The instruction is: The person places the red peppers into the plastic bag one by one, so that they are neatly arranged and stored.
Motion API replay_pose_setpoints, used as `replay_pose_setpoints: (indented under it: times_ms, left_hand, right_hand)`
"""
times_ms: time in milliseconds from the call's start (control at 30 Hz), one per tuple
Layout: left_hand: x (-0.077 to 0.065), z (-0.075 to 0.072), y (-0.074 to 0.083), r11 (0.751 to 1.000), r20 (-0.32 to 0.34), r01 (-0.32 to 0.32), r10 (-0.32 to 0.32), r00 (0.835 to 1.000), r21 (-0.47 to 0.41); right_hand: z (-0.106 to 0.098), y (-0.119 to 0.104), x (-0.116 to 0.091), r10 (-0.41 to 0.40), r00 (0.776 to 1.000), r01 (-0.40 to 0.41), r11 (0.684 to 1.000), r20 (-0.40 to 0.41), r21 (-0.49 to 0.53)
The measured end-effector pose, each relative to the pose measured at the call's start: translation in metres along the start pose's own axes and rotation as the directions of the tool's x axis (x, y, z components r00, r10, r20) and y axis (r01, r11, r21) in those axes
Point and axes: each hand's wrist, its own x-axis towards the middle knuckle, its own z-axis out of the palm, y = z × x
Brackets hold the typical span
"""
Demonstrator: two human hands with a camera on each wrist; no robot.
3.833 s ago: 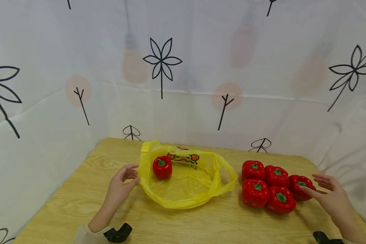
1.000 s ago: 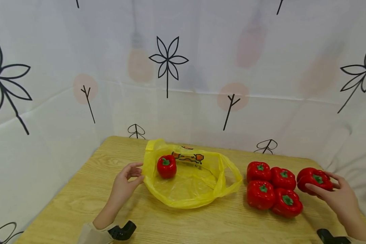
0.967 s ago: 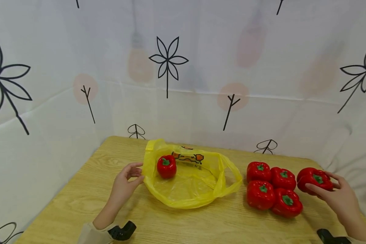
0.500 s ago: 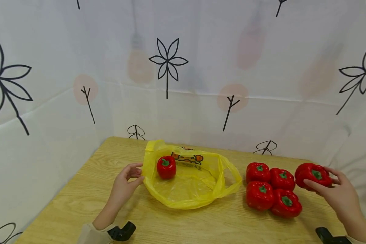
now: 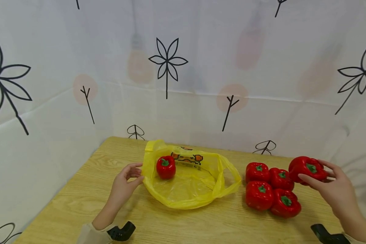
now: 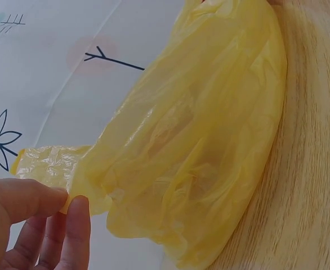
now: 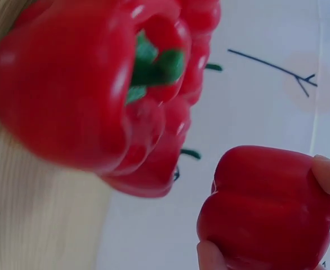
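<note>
The right hand grips a red pepper, with the thumb in front and the fingers curled around its far side. The pepper is lifted off the wooden table and hangs just above and to the right of four other peppers, which stand close together on the wood. In the right wrist view the held pepper shows between a fingertip and the thumb, and the group of peppers lies near it, blurred.

The left hand pinches the rim of a yellow plastic bag between thumb and fingers; the left wrist view shows the thin edge of the bag caught at the fingertips. The bag lies on the table to the right of this hand, with its mouth held open. One pepper in the bag already sits just beside the pinching fingers, near the raised rim.

I judge that the step in hand is the carrying: the pepper is picked up, but it is not yet over the bag, which lies well apart from the right hand, on the other side of the four peppers. The next move calls for bringing the pepper to the left, high enough to pass over the group and over the bag's near handle, and then lowering it into the free middle of the bag. The left hand should keep the rim up, because the thin plastic can fall shut. The grip should open only when the pepper rests on the bottom, so that it does not roll against the one inside.
</note>
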Motion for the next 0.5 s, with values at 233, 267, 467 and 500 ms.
replay_pose_setpoints:
  times_ms: [233, 267, 467, 500]
  left_hand:
    - [0.000, 0.000, 0.000, 1.000, -0.001, -0.002, 0.002, 1.000, -0.004]
    - [0.000, 0.000, 0.000, 1.000, -0.001, -0.002, 0.002, 1.000, -0.006]
    - [-0.001, 0.000, 0.002, 1.000, 0.001, 0.001, -0.001, 1.000, -0.012]
    - [-0.001, 0.000, 0.002, 1.000, 0.001, 0.001, -0.001, 1.000, -0.011]
  right_hand:
    - [0.006, -0.012, -0.006, -0.017, 0.999, 0.016, 1.000, 0.035, 0.020]
    - [0.007, -0.014, -0.007, -0.020, 0.999, 0.019, 1.000, 0.038, 0.023]
    - [0.010, -0.022, -0.010, -0.037, 0.998, 0.034, 0.998, 0.058, 0.044]
    - [0.011, -0.023, -0.010, -0.041, 0.997, 0.038, 0.998, 0.063, 0.042]
